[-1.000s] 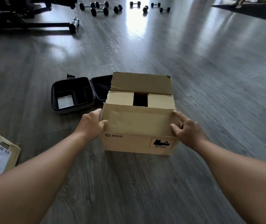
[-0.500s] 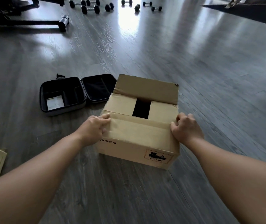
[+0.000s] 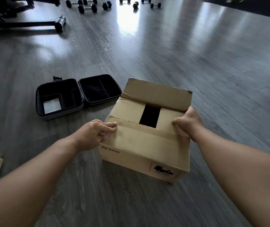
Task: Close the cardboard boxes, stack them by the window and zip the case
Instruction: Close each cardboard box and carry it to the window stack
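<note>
The left hand [image 3: 93, 134] and the right hand [image 3: 187, 122] both curl their fingers on the near flap of the cardboard box [image 3: 145, 154], which stands on the grey wood floor [image 3: 213, 71]. The open case [image 3: 75, 95] lies at ten o'clock, dumbbells [image 3: 87, 9] far at twelve.

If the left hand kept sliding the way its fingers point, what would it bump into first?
The left hand grips the near flap of the cardboard box, fingers pointing right across the top. Going straight on, it would probably slide along that flap and meet the right hand holding the other end.
</note>
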Motion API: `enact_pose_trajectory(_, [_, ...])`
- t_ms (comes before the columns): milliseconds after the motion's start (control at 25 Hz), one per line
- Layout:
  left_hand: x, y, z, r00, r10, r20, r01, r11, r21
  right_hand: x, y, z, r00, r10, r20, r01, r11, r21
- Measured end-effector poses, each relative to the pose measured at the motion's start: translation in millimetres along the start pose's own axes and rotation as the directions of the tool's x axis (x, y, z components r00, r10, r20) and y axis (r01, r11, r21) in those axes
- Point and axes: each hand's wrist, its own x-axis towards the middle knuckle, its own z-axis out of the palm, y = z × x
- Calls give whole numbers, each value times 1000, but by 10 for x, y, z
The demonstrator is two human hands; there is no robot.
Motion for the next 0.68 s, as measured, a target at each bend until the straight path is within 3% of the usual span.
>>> enact_pose_trajectory(200, [9,38,84,991,-120,62,118,992,33,-42,-22,-6,996,23,-92,-12,993,121])
enact_pose_trajectory(480, [41,204,146,983,-165,75,154,979,132,-144,3,-159,1000,0,-28,12,897,442])
enact_pose_trajectory(560, [28,269,145,982,-173,76,157,971,179,-223,36,-165,999,-29,-42,43,918,394])
enact_pose_trajectory(680, [-7,338,110,984,-168,62,146,952,268,-383,115,-106,976,-206,76,204,978,35])
